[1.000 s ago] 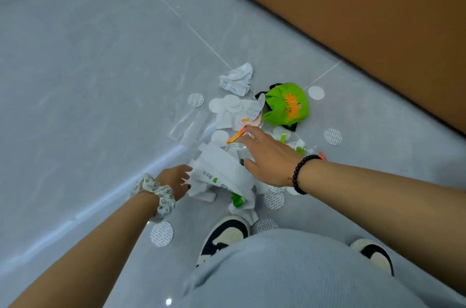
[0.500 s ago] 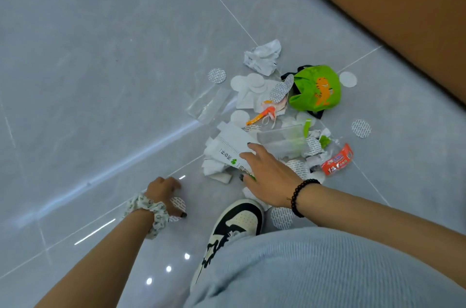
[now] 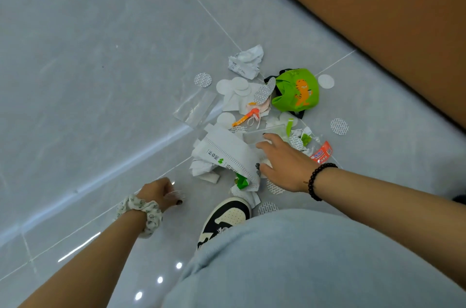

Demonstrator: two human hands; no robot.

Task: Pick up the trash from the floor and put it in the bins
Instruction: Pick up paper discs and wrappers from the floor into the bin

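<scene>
Your right hand [image 3: 285, 164] rests palm down on the trash pile [image 3: 254, 118], fingers extended and spread. The fingertips touch a clear plastic sheet [image 3: 264, 132]; the thumb side lies against a long printed paper strip [image 3: 227, 154]. No item is gripped in this hand. A black bead bracelet [image 3: 319, 180] sits on its wrist.

Your left hand [image 3: 158, 191] is on the floor [image 3: 88, 68], well left of the pile, with the fingers curled around a round patterned disc [image 3: 175, 194]. The disc is only partly visible under the fingers. A floral scrunchie [image 3: 140, 212] sits on this wrist.

The pile lies on the grey tiled floor, just ahead of your black-and-cream shoe [image 3: 227, 217]. It contains:
- a crumpled white paper [image 3: 245, 60] at the far edge;
- a green pouch with an orange tiger print [image 3: 297, 91];
- an orange-and-white wrapper [image 3: 245, 117];
- a red wrapper [image 3: 321, 152] right of your right hand;
- a clear plastic bag [image 3: 195, 108] at the left edge;
- white and patterned discs scattered through and around it.

A brown cabinet [image 3: 378, 5] stands beyond the pile on the right.
</scene>
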